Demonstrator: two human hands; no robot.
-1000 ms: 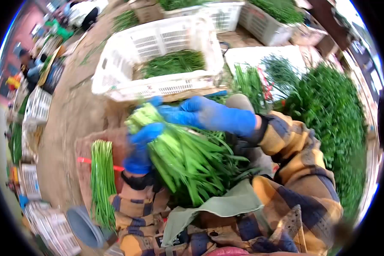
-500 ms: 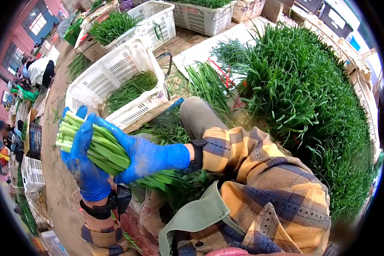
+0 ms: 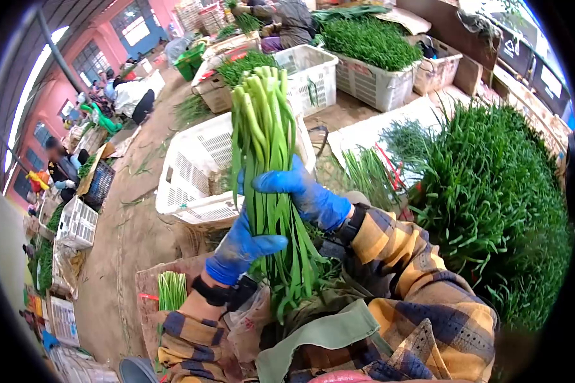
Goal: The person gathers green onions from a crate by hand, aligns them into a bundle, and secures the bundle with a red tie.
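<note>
The bundle of green stalks (image 3: 265, 140) hides the left grip's (image 3: 243, 246) fingers behind it and covers part of the white crate (image 3: 195, 169) beyond. The small bunch (image 3: 171, 290) on the near left is cut short by the plaid sleeve (image 3: 179, 332); the grey tub (image 3: 134, 371) runs off the bottom edge; the far-left people (image 3: 64, 173) are too small to make out

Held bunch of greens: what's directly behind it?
A white slatted crate, partly covered by the bunch gripped in the left hand and right hand. The crate's contents are mostly hidden.
</note>
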